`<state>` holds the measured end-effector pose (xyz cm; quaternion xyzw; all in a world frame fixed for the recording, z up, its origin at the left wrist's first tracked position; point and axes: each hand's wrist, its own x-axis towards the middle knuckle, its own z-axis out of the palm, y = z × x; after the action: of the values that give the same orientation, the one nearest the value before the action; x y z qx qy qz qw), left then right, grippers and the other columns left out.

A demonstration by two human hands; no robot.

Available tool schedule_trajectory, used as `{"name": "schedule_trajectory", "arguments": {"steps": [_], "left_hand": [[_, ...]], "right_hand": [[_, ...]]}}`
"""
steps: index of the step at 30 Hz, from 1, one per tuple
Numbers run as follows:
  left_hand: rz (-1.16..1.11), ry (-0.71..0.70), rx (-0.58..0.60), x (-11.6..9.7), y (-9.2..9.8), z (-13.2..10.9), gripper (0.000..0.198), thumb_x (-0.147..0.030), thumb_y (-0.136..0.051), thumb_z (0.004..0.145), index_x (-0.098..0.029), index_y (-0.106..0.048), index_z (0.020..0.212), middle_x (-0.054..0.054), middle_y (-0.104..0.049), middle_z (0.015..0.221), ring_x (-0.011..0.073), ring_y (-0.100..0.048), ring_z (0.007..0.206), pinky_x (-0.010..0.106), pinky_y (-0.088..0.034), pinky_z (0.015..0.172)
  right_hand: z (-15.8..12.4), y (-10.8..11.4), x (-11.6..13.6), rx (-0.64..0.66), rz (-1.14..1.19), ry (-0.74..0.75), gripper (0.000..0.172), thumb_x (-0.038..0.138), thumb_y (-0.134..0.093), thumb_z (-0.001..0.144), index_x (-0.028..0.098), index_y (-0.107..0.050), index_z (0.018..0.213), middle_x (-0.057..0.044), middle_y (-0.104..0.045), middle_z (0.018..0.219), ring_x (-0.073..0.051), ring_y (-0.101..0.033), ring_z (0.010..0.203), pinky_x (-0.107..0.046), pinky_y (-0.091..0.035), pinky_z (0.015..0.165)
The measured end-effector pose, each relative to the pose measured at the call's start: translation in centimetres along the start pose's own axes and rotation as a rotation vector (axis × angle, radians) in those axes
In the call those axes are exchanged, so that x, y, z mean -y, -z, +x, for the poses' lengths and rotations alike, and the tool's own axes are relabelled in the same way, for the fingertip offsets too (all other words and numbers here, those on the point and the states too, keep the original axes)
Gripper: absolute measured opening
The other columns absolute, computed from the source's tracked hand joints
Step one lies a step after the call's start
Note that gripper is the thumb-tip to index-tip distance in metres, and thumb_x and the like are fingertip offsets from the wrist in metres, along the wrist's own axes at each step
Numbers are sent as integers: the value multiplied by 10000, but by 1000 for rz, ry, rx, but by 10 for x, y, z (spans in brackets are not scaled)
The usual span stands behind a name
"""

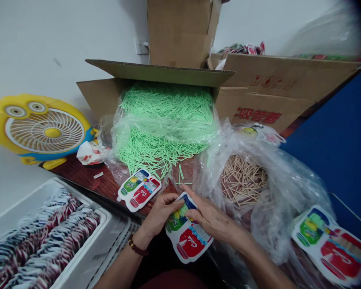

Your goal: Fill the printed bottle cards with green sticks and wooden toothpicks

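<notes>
Tabletop (78, 173) seemingly wood, wall (48, 40) white; left hand (160, 212) and right hand (209, 217) pinch pouch (189, 237).

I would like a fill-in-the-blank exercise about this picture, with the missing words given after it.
The left hand and the right hand hold a printed pouch showing a green bottle and a ____ bottle. The cardboard box behind it is full of thin ____ sticks. The fan on the left is mostly ____.
Missing words: red, green, yellow.
</notes>
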<state>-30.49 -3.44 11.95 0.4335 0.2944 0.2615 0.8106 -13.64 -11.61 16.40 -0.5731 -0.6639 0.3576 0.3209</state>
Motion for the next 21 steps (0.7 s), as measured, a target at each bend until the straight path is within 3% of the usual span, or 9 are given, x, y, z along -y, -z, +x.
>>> {"name": "schedule_trajectory", "arguments": {"steps": [4, 7, 11, 15, 17, 21], "left_hand": [[-10, 1, -1, -1, 0, 0, 172, -283, -729, 763, -153, -692, 868, 6, -709, 768, 125, -631, 660, 224, -479, 646], [16, 43, 66, -4, 0, -1, 231, -238, -767, 719, -149, -681, 914, 21, -719, 827, 150, -647, 718, 255, -495, 699], [44, 75, 76, -6, -1, -2, 262, -222, -773, 708, -136, -662, 928, 37, -718, 829, 166, -655, 727, 277, -502, 707], [61, 60, 58, -6, -2, -2, 240, -238, -762, 716, -149, -638, 901, 32, -714, 838, 167, -652, 716, 274, -499, 681], [105, 39, 42, -5, -3, -1, 225, -263, -746, 731, -151, -647, 898, 26, -711, 820, 164, -645, 701, 265, -494, 665], [213, -5, 8, -5, -4, 0, 216, -306, -730, 742, -139, -687, 873, 19, -708, 776, 160, -632, 673, 260, -489, 656]], "right_hand": [[4, 10, -6, -76, 123, -90, 441, 333, -512, 903, 256, -464, 1335, -39, -678, 1001, -188, -627, 887, -307, -493, 772], [7, 14, -13, -104, 164, -104, 320, 289, -521, 894, 246, -567, 1208, 16, -636, 754, -127, -568, 647, -234, -435, 598], [9, 12, -18, -131, 203, -121, 310, 283, -552, 871, 254, -583, 1178, 29, -610, 712, -118, -539, 620, -229, -414, 587], [12, 12, -19, -85, 301, -141, 334, 270, -586, 838, 245, -583, 1171, 9, -661, 846, -133, -592, 724, -235, -446, 651], [13, 13, -20, -58, 284, -153, 268, 271, -595, 823, 223, -625, 1085, 3, -669, 877, -140, -599, 752, -237, -446, 667], [16, 14, -23, -49, 228, -194, 140, 301, -577, 820, 180, -645, 842, 21, -624, 716, -128, -554, 649, -225, -409, 588]]}}
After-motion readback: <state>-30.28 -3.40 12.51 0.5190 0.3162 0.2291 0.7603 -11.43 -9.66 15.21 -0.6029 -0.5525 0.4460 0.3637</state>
